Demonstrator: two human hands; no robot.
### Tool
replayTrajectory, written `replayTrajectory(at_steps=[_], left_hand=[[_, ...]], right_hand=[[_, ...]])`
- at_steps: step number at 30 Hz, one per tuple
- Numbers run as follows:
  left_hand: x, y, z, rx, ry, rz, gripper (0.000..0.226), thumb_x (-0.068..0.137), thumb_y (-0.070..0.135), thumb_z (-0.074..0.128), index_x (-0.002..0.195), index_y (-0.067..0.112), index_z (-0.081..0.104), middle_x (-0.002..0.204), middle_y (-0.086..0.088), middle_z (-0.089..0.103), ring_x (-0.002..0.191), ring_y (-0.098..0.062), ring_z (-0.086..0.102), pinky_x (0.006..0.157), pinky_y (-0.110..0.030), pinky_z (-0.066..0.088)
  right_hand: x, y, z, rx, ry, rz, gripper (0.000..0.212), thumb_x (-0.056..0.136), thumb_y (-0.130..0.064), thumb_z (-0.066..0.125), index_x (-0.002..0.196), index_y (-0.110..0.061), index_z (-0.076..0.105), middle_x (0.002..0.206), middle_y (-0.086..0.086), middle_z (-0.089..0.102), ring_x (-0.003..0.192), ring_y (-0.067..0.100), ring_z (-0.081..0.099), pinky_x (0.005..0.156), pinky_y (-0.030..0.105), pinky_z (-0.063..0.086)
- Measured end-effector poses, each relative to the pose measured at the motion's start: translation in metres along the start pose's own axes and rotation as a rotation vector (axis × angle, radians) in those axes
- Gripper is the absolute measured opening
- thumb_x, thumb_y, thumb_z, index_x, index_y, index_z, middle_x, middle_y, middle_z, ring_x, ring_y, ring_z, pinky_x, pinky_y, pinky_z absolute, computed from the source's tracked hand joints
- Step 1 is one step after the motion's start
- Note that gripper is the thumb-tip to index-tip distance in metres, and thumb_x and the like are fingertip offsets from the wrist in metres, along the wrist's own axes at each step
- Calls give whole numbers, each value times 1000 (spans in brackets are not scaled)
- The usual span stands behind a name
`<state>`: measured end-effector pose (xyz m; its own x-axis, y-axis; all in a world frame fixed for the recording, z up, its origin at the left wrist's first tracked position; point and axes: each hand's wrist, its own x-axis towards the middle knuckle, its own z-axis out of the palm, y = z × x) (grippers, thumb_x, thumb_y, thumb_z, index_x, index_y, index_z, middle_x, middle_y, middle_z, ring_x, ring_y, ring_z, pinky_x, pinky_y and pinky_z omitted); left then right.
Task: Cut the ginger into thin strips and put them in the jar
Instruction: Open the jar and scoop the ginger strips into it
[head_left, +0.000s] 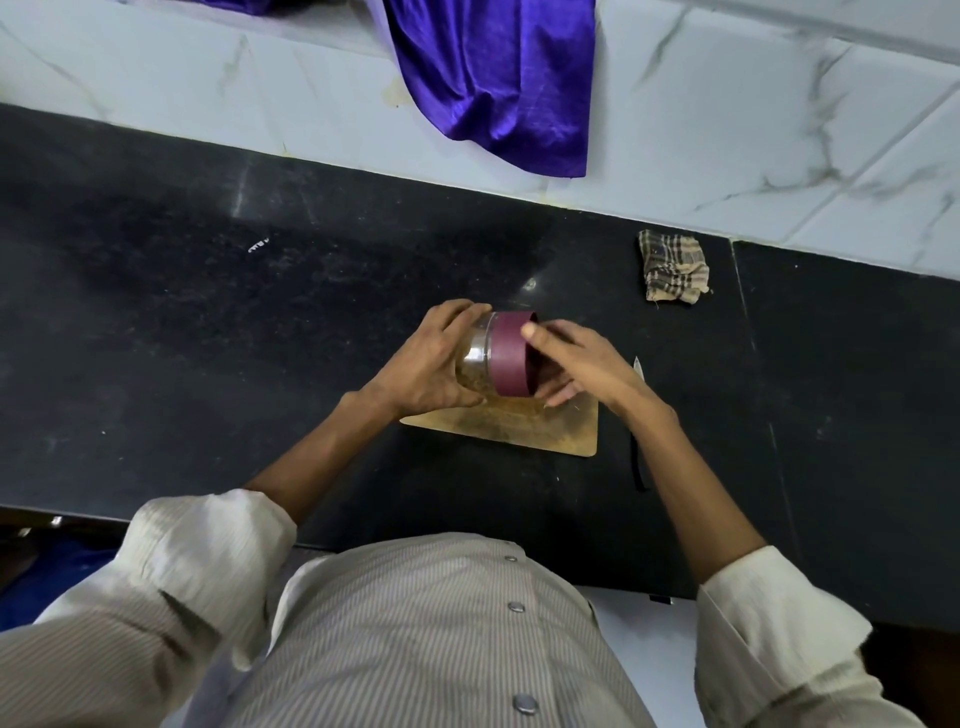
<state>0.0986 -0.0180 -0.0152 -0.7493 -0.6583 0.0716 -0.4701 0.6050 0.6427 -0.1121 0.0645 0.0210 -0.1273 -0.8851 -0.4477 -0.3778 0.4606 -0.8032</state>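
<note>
Now, a clear jar (475, 358) tipped on its side above the far edge of a wooden cutting board (519, 428), pale brownish shreds of ginger (470, 382) showing through the glass. Wide maroon lid (511, 358) on the jar's mouth, pointing right. Left hand (431, 364) wrapped round the glass body, fingers curled over the top and thumb under. Right hand (576, 364) cupped at the lid end, thumb on the lid's upper rim, fingers reaching round the far side; can't tell how firmly clamped. Just right of the board, partly hidden behind the right wrist, a knife (638, 431) lying lengthwise, blade tip away from the body. Further back near the wall, a crumpled checked cloth (674, 267). Underneath it all, a black speckled counter (208, 312). Behind, a white marble-patterned tiled wall (727, 130) with a shiny purple fabric (498, 78) hanging down over it. Striped beige shirt (415, 639) with rolled sleeves in the foreground.
</note>
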Motion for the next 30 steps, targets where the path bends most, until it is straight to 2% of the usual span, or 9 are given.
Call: replayTrajectory(at_steps=[4, 6, 9, 11, 14, 18, 23, 27, 30], left_hand=[[-1, 0, -2, -5, 18, -11, 107, 61, 29, 88, 148, 16, 26, 146, -8, 27, 133, -22, 27, 103, -31, 32], [-1, 1, -3, -4, 14, 0, 106, 61, 28, 88, 147, 14, 27, 146, -8, 27, 134, -23, 26, 104, -32, 32], [0, 4, -4, -9, 0, 4, 105, 62, 28, 87, 147, 15, 26, 146, -8, 26, 134, -22, 26, 105, -32, 31], [0, 4, -3, -19, -2, -9, 106, 63, 28, 87, 148, 16, 26, 146, -8, 25, 134, -23, 25, 105, -33, 32], [0, 4, -4, -20, -5, -14, 106, 63, 28, 87, 148, 16, 25, 146, -8, 25, 135, -23, 25, 106, -36, 33], [0, 4, -3, -17, -13, -6, 106, 62, 29, 88, 148, 15, 26, 146, -8, 26, 134, -24, 26, 106, -37, 34], [0, 4, -4, -23, 1, -5, 105, 63, 28, 87, 148, 15, 26, 146, -8, 26, 134, -23, 26, 105, -35, 33], [0, 5, -4, -27, -2, -4, 105, 62, 28, 87, 147, 16, 27, 145, -7, 26, 134, -23, 26, 106, -37, 34], [0, 5, -5, -34, -4, -7, 104, 63, 28, 87, 147, 16, 26, 146, -8, 26, 134, -23, 26, 107, -40, 35]], right_hand=[[-2, 3, -2, -51, -49, -119, 79, 77, -68, 68, 144, -45, 33, 145, -5, 44, 130, 17, 50, 104, 39, 46], [-2, 4, -2, -102, -32, -163, 77, 79, -56, 75, 144, -42, 36, 140, -10, 47, 124, 13, 53, 102, 36, 46], [-1, 1, -1, 8, 25, -29, 70, 85, -62, 59, 142, -25, 46, 136, 7, 57, 97, 22, 71, 80, 40, 62], [-3, 0, -1, 13, -1, -23, 78, 83, -65, 56, 148, -25, 39, 142, 7, 51, 115, 23, 63, 85, 40, 60], [-4, 3, 0, -94, -53, -165, 81, 82, -47, 73, 150, -38, 29, 144, -4, 42, 130, 15, 46, 104, 35, 44], [0, 0, 0, -17, 24, -22, 69, 86, -60, 61, 143, -26, 43, 132, 7, 58, 97, 21, 70, 80, 41, 62], [-1, 7, 2, -95, -26, -128, 85, 76, -69, 66, 148, -40, 30, 145, -4, 45, 129, 16, 49, 103, 39, 46], [-1, 1, 1, 6, 32, 2, 88, 75, -74, 54, 145, -23, 43, 137, 10, 57, 106, 23, 68, 82, 42, 61], [-2, 2, 1, -52, -35, -101, 86, 79, -61, 62, 152, -33, 27, 150, 2, 40, 132, 18, 45, 103, 40, 47]])
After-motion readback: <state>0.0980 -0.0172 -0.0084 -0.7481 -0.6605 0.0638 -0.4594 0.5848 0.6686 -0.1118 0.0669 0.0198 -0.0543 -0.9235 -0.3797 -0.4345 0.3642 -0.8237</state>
